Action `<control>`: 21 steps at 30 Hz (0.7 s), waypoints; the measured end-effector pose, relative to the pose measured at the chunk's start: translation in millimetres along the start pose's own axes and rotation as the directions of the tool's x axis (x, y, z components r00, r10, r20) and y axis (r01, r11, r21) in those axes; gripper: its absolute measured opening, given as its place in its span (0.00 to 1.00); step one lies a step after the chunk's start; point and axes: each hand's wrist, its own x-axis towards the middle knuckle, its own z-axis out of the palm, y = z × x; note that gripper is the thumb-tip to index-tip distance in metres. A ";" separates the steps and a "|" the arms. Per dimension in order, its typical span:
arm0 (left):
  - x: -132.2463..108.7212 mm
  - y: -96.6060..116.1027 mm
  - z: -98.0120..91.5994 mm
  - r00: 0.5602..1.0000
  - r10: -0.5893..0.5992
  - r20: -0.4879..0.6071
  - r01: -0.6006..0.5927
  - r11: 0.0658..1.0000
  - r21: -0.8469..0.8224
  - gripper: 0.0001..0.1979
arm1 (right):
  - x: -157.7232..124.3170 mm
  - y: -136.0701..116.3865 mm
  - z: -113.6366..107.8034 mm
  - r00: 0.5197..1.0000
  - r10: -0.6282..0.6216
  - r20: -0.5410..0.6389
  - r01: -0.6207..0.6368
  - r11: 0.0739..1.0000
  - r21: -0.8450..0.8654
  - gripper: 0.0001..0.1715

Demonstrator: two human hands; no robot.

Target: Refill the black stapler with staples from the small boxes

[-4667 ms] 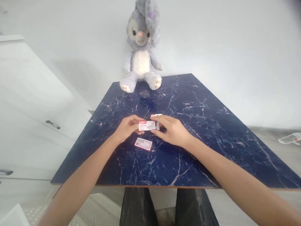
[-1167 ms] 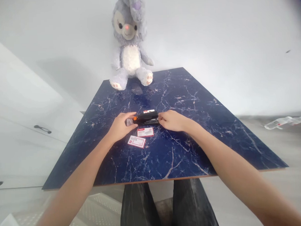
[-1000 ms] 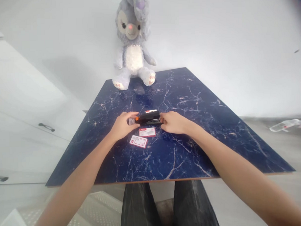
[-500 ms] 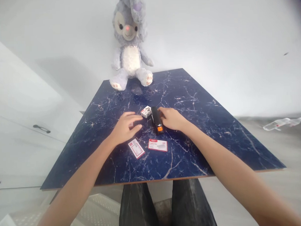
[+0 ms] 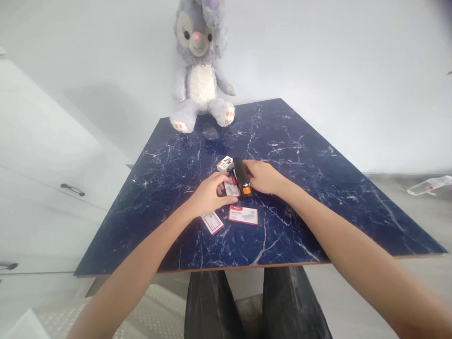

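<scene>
My left hand (image 5: 212, 192) has its thumb and fingers around a small red and white box (image 5: 232, 189), close to the left side of a black stapler (image 5: 241, 175) with an orange patch on its near end. From the right, my right hand (image 5: 262, 177) closes against the stapler; its fingertips are partly hidden. Behind the left fingers lies a small white box (image 5: 226, 163) with a dark picture. Nearer to me, a flat red and white box (image 5: 243, 216) rests on the table, and another flat box (image 5: 213, 222) lies partly under my left hand.
A grey plush rabbit (image 5: 203, 86) sits at the back of the dark blue marbled table (image 5: 287, 226), against the wall. White cabinet fronts (image 5: 37, 196) stand to the left. A clear plastic bottle (image 5: 432, 186) lies beyond the right edge.
My left hand has moved right, bringing the small red and white box beside the stapler. The right hand stays by the stapler. The whole view has shifted slightly.
</scene>
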 end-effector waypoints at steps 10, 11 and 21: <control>-23.6 40.0 -18.1 0.952 0.218 0.216 -0.257 0.951 0.172 0.19 | 0.2 -1.6 -1.4 1.000 0.008 0.008 -0.008 1.000 0.017 0.15; -25.2 44.1 -14.9 0.942 0.221 0.253 -0.270 0.946 0.181 0.20 | 0.3 -1.4 -1.5 1.000 0.009 0.012 -0.010 1.000 0.016 0.15; -19.4 20.3 -31.5 0.970 0.093 -0.224 -0.075 0.993 0.086 0.14 | 0.3 -3.7 -4.4 0.999 0.005 0.038 -0.005 1.000 -0.005 0.13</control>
